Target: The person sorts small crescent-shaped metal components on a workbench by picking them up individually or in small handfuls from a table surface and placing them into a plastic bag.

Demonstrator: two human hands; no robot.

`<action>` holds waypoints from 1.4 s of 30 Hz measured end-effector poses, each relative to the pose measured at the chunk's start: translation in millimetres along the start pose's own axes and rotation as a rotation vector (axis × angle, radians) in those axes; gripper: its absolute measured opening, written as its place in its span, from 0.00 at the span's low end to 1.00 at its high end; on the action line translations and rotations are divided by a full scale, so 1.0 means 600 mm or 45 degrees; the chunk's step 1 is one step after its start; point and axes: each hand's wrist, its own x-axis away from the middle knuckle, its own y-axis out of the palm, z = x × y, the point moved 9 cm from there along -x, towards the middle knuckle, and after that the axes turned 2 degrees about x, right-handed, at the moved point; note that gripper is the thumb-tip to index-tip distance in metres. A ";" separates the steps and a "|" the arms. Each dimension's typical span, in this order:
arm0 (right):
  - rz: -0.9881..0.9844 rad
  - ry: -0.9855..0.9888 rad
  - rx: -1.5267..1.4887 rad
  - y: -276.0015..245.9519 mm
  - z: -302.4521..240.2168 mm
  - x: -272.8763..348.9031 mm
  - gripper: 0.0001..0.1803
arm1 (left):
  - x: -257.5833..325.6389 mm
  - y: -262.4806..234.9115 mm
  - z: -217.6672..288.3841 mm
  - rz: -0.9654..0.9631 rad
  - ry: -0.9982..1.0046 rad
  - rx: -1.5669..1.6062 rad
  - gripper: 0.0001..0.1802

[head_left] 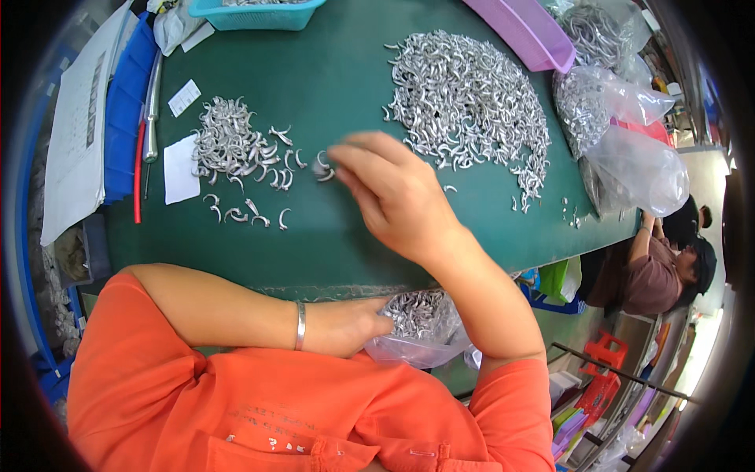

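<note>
My right hand reaches over the green table, its thumb and fingers pinched around a small curved silver metal piece, slightly blurred. Left of it lies a smaller pile of curved metal pieces, with several loose ones scattered along its near side. A much larger pile of the same pieces spreads to the right. At the table's near edge my left hand, wearing a bracelet on the wrist, grips the rim of a clear plastic bag full of silver pieces. Its fingertips are partly hidden.
A turquoise basket and a purple tray stand at the far side. Plastic bags of metal parts line the right edge. Paper slips and a red rod lie left. Another person is at far right.
</note>
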 end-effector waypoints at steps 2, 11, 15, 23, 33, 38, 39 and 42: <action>-0.032 -0.218 0.597 -0.006 0.015 -0.023 0.15 | 0.002 0.002 -0.001 -0.028 0.006 -0.027 0.11; -0.091 0.434 0.149 -0.155 0.115 0.158 0.18 | 0.003 0.001 0.002 -0.049 -0.036 -0.047 0.11; -0.095 0.472 0.195 -0.153 0.082 0.212 0.20 | 0.005 0.003 -0.007 -0.027 -0.043 -0.087 0.10; 0.462 0.718 0.513 -0.225 0.044 0.312 0.15 | 0.000 -0.003 -0.007 -0.059 -0.127 -0.015 0.08; -0.201 0.439 -0.030 -0.116 -0.011 0.300 0.20 | -0.007 -0.007 0.004 -0.008 -0.042 -0.087 0.09; 0.034 0.391 0.618 -0.130 -0.011 0.257 0.20 | -0.008 -0.018 0.018 0.020 0.005 -0.165 0.09; 0.002 0.341 0.536 -0.122 -0.014 0.268 0.19 | -0.007 -0.018 0.019 0.019 -0.003 -0.153 0.09; -0.033 0.297 0.440 -0.115 -0.030 0.283 0.14 | -0.007 -0.019 0.019 0.015 -0.003 -0.150 0.08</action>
